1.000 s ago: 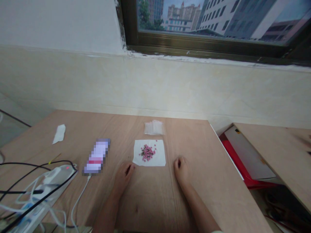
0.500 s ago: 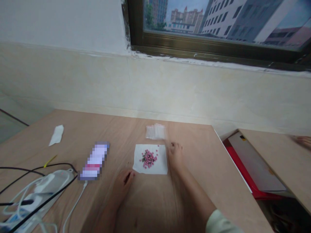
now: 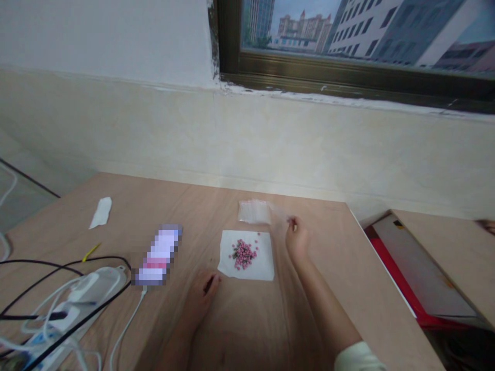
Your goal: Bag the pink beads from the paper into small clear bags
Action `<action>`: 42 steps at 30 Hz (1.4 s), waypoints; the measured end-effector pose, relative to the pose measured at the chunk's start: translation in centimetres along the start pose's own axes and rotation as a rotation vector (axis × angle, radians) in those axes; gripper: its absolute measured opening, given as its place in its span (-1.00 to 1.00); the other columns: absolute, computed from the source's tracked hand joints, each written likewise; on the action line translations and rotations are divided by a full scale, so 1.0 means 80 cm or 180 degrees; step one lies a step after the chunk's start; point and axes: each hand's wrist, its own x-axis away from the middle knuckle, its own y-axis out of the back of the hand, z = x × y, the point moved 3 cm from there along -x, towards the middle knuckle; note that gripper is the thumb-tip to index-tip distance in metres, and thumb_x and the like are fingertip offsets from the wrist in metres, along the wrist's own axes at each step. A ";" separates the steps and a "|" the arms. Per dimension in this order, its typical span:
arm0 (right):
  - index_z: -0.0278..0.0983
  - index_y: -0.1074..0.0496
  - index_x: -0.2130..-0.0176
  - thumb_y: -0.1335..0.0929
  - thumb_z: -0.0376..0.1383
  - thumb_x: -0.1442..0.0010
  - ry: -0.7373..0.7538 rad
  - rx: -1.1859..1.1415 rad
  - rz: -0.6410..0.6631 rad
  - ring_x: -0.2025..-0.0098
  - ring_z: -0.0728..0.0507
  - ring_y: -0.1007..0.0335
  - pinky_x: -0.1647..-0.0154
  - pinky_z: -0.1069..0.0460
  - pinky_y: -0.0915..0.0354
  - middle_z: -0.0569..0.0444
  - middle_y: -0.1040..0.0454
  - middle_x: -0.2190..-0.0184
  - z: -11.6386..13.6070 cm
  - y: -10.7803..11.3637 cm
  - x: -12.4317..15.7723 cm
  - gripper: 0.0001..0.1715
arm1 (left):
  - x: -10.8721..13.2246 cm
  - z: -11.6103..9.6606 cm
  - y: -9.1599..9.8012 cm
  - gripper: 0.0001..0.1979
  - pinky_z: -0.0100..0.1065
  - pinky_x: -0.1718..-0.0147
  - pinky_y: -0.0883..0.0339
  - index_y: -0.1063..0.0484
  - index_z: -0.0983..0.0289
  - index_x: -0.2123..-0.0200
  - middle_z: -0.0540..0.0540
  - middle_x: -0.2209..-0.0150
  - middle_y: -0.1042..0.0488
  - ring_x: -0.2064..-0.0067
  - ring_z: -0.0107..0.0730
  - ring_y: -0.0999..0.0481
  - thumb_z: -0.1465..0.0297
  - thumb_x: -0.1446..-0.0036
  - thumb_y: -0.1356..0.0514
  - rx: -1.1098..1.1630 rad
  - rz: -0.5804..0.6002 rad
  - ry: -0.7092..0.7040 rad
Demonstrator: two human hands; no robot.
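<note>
My right hand is pinched on the edge of a clear plastic bag, which stretches left toward a stack of small clear plastic bags. The held bag is thin and blurred, so its outline is hard to follow. Below the stack lies a white paper sheet bearing a pile of small pink beads or buds with dark green bits. My left hand rests on the table by the sheet's lower left corner, fingers loosely curled, with nothing visible in them.
A phone on a white charging cable lies to the left. Beyond it are a white power strip, black cables, a yellow tie and a scrap of white paper. Another person's hand shows at the right edge.
My right hand has moved up and to the right, pulling a clear bag away from the stack. My left hand stays by the paper. The view has shifted slightly.
</note>
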 end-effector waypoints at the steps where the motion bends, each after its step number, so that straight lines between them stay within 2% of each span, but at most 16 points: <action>1: -0.38 -0.35 0.35 -0.11 -0.29 -0.05 -0.0118 -0.0391 -0.0075 0.33 -0.14 -0.28 0.31 0.01 -0.12 -0.11 -0.42 0.38 0.000 0.014 0.012 -0.68 | -0.001 0.001 -0.001 -0.74 -0.35 0.35 -0.27 -0.37 0.23 0.48 0.05 0.44 -0.43 0.34 -0.33 -0.39 0.23 -0.02 0.03 0.0091 0.0022 0.0052; 3: -0.35 -0.33 0.37 -0.15 -0.21 -0.04 -0.0419 -0.1181 0.0201 0.37 -0.10 -0.28 0.37 0.04 -0.16 -0.05 -0.41 0.41 0.000 0.031 0.046 -0.70 | -0.002 -0.001 -0.002 -0.74 -0.35 0.32 -0.29 -0.38 0.24 0.41 0.06 0.39 -0.45 0.31 -0.33 -0.40 0.22 -0.01 0.01 0.0408 0.0084 0.0171; 6: -0.30 -0.32 0.44 -0.23 -0.16 0.03 -0.0837 -0.2181 0.1140 0.46 -0.05 -0.26 0.45 0.08 -0.17 0.05 -0.39 0.51 0.006 0.035 0.110 -0.74 | -0.002 -0.022 -0.003 -0.66 -0.36 0.33 -0.32 -0.33 0.24 0.19 0.09 0.29 -0.45 0.31 -0.36 -0.42 0.22 0.04 -0.05 0.1047 0.0300 0.0053; 8: -0.30 -0.34 0.47 -0.28 -0.14 0.09 -0.1059 -0.2416 0.1629 0.51 -0.04 -0.24 0.51 0.09 -0.15 0.09 -0.36 0.56 0.010 0.032 0.149 -0.74 | 0.001 -0.045 -0.002 -0.64 -0.36 0.29 -0.31 -0.29 0.22 0.12 0.10 0.25 -0.44 0.28 -0.38 -0.41 0.26 0.04 -0.06 0.1274 0.0654 -0.0133; 11: -0.31 -0.33 0.50 -0.27 -0.15 0.08 -0.1213 -0.2433 0.1962 0.50 -0.04 -0.23 0.49 0.09 -0.14 0.10 -0.35 0.57 0.014 0.031 0.184 -0.75 | 0.008 -0.072 0.006 -0.78 -0.37 0.29 -0.29 -0.41 0.23 0.32 0.07 0.34 -0.46 0.28 -0.36 -0.41 0.30 0.02 -0.06 0.1356 0.1014 -0.0150; 12: -0.31 -0.33 0.50 -0.27 -0.16 0.06 -0.1210 -0.2419 0.2030 0.49 -0.05 -0.24 0.48 0.08 -0.14 0.10 -0.35 0.55 0.015 0.031 0.189 -0.76 | 0.011 -0.077 0.011 -0.80 -0.38 0.33 -0.30 -0.42 0.25 0.37 0.05 0.40 -0.47 0.33 -0.37 -0.42 0.30 0.04 -0.08 0.1361 0.1030 -0.0099; 15: -0.31 -0.32 0.50 -0.26 -0.18 0.06 -0.1115 -0.2300 0.2101 0.45 -0.07 -0.25 0.43 0.06 -0.15 0.09 -0.34 0.54 0.014 0.032 0.191 -0.78 | 0.016 -0.083 0.020 -0.79 -0.39 0.42 -0.29 -0.43 0.27 0.39 0.05 0.45 -0.46 0.40 -0.38 -0.42 0.30 0.05 -0.08 0.1310 0.1169 0.0012; 19: -0.31 -0.31 0.45 -0.25 -0.20 0.06 -0.0961 -0.1984 0.2093 0.42 -0.10 -0.26 0.39 0.03 -0.17 0.06 -0.35 0.51 0.008 0.029 0.189 -0.79 | 0.022 -0.081 0.024 -0.78 -0.35 0.38 -0.27 -0.46 0.28 0.42 0.08 0.41 -0.47 0.35 -0.31 -0.42 0.31 0.06 -0.07 0.0948 0.1377 -0.0141; 22: -0.30 -0.25 0.31 -0.29 -0.21 0.13 -0.0990 -0.1542 0.1428 0.39 -0.11 -0.24 0.37 0.01 -0.18 0.03 -0.33 0.42 0.010 0.037 0.191 -0.68 | 0.026 -0.075 0.025 -0.81 -0.37 0.44 -0.26 -0.41 0.30 0.54 0.03 0.51 -0.42 0.42 -0.35 -0.40 0.31 0.10 -0.10 0.0796 0.1192 0.0008; 24: -0.29 -0.22 0.31 -0.29 -0.21 0.12 -0.0883 -0.1323 0.1091 0.38 -0.11 -0.22 0.37 0.02 -0.17 0.04 -0.29 0.41 0.024 0.047 0.193 -0.68 | 0.029 -0.073 0.025 -0.83 -0.41 0.47 -0.24 -0.34 0.31 0.58 -0.01 0.55 -0.37 0.46 -0.41 -0.36 0.32 0.11 -0.11 0.0763 0.1104 0.0098; 25: -0.28 -0.21 0.33 -0.27 -0.20 0.09 -0.0774 -0.1318 0.1163 0.38 -0.09 -0.21 0.38 0.03 -0.17 0.05 -0.27 0.42 0.035 0.051 0.195 -0.72 | 0.030 -0.074 0.025 -0.83 -0.42 0.48 -0.23 -0.31 0.31 0.60 -0.03 0.57 -0.34 0.47 -0.44 -0.34 0.33 0.11 -0.11 0.0725 0.1085 0.0085; 28: -0.28 -0.23 0.38 -0.24 -0.21 0.01 -0.0358 -0.1590 0.2023 0.44 -0.04 -0.19 0.44 0.08 -0.16 0.09 -0.26 0.47 0.074 0.051 0.201 -0.81 | 0.034 -0.084 0.027 -0.81 -0.46 0.52 -0.16 -0.24 0.31 0.64 -0.07 0.59 -0.26 0.51 -0.51 -0.26 0.34 0.10 -0.11 0.0624 0.1189 -0.0129; 30: -0.30 -0.25 0.43 -0.23 -0.25 -0.01 -0.0140 -0.1681 0.2369 0.47 -0.02 -0.17 0.47 0.10 -0.14 0.11 -0.26 0.51 0.094 0.048 0.202 -0.86 | 0.037 -0.092 0.028 -0.79 -0.48 0.52 -0.12 -0.23 0.31 0.64 -0.07 0.59 -0.23 0.51 -0.52 -0.22 0.32 0.07 -0.08 0.0662 0.1366 -0.0248; 34: -0.32 -0.23 0.57 -0.20 -0.33 0.01 -0.0038 -0.1582 0.2400 0.53 0.01 -0.12 0.52 0.11 -0.07 0.14 -0.23 0.61 0.106 0.037 0.201 -0.84 | 0.038 -0.096 0.028 -0.78 -0.49 0.53 -0.07 -0.20 0.30 0.64 -0.09 0.60 -0.16 0.51 -0.54 -0.17 0.33 0.04 -0.05 0.0836 0.1551 -0.0292; 37: -0.31 -0.19 0.60 -0.20 -0.36 0.06 -0.0163 -0.1544 0.2385 0.55 0.02 -0.11 0.55 0.13 -0.05 0.16 -0.19 0.64 0.106 0.029 0.203 -0.88 | 0.035 -0.087 0.026 -0.80 -0.49 0.56 -0.04 -0.13 0.29 0.66 -0.11 0.62 -0.11 0.53 -0.54 -0.14 0.39 0.07 -0.04 0.0819 0.1290 -0.0109; 42: -0.30 -0.16 0.63 -0.19 -0.41 0.12 -0.0389 -0.1306 0.2130 0.57 0.02 -0.10 0.56 0.13 -0.03 0.17 -0.18 0.66 0.107 0.026 0.204 -0.89 | 0.030 -0.080 0.035 -0.80 -0.48 0.59 -0.05 -0.03 0.26 0.70 -0.13 0.67 -0.05 0.57 -0.53 -0.13 0.46 0.14 -0.01 0.0354 0.0389 0.0194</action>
